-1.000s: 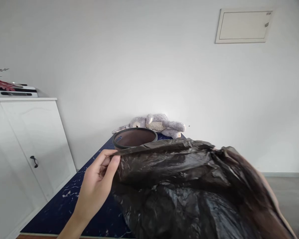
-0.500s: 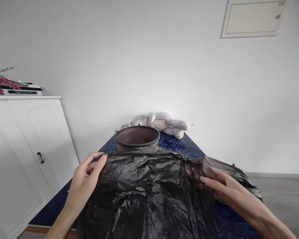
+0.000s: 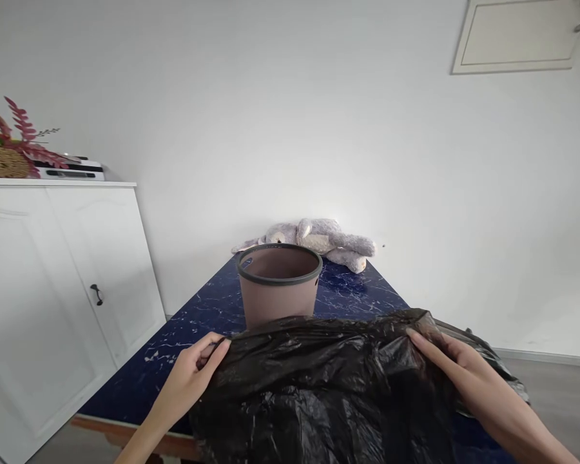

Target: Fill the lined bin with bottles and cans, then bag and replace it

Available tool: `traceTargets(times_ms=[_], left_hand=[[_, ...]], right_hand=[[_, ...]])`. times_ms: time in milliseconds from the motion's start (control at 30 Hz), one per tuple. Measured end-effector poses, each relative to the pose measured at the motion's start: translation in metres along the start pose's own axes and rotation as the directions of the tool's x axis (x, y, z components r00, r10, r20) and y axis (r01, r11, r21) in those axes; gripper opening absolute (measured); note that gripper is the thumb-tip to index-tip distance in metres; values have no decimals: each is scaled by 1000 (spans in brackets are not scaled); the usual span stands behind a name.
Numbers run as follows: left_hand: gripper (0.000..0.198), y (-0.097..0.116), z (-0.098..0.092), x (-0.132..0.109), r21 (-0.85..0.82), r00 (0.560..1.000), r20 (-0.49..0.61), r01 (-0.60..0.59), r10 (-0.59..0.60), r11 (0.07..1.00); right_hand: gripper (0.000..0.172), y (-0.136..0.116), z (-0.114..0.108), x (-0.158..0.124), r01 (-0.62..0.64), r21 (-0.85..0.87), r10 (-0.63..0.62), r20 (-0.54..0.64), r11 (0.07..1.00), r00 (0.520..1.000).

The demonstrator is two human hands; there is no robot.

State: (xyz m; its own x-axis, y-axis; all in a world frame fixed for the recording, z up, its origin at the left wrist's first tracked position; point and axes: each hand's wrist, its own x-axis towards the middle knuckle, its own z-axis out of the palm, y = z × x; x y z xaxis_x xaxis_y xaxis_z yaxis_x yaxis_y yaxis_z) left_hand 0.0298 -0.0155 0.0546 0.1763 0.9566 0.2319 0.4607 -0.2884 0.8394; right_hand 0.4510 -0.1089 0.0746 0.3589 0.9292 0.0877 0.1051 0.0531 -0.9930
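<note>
The black plastic bag (image 3: pixel 319 393) hangs by its upper edge over the near part of the blue table (image 3: pixel 200 312). For good control of the film, I should apply light, equal pressure at both ends, hold the edge level and draw it just taut; thin film probably tears under a hard pull. My left hand (image 3: pixel 189 372) pinches the left end between thumb and bent fingers. My right hand (image 3: pixel 457 362) pinches the bunched right end, thumb on the near face, fingertips hidden. The bag's bulk lies between and below both grips; I cannot tell whether its layers are parted. Beyond the edge stands the upright brown bin (image 3: pixel 278 303), its base hidden, with a plush toy (image 3: pixel 319 241) lying behind it.
</note>
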Motion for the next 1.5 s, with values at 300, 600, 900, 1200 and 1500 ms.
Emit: traceTargets(times_ms=[300, 600, 900, 1200, 1500], left_hand=[[43, -15, -14, -3, 94, 998, 52, -47, 42, 994], [26, 8, -12, -7, 554, 794, -273, -332, 543, 764], [33, 109, 49, -29, 371, 263, 376, -921, 888, 116], [31, 128, 92, -33, 267, 245, 530, -957, 812, 115], [29, 97, 83, -22, 455, 433, 528, -871, 731, 187]], right_hand=[[46, 10, -11, 5, -36, 122, 44, -62, 992, 997], [62, 2, 1, 0, -37, 95, 37, 3, 995, 999], [63, -28, 33, -20, 106, -11, -105, 107, 994, 989], [65, -34, 43, -33, 126, -51, -119, 136, 991, 984], [61, -33, 46, -34, 110, -37, -106, 92, 993, 990]])
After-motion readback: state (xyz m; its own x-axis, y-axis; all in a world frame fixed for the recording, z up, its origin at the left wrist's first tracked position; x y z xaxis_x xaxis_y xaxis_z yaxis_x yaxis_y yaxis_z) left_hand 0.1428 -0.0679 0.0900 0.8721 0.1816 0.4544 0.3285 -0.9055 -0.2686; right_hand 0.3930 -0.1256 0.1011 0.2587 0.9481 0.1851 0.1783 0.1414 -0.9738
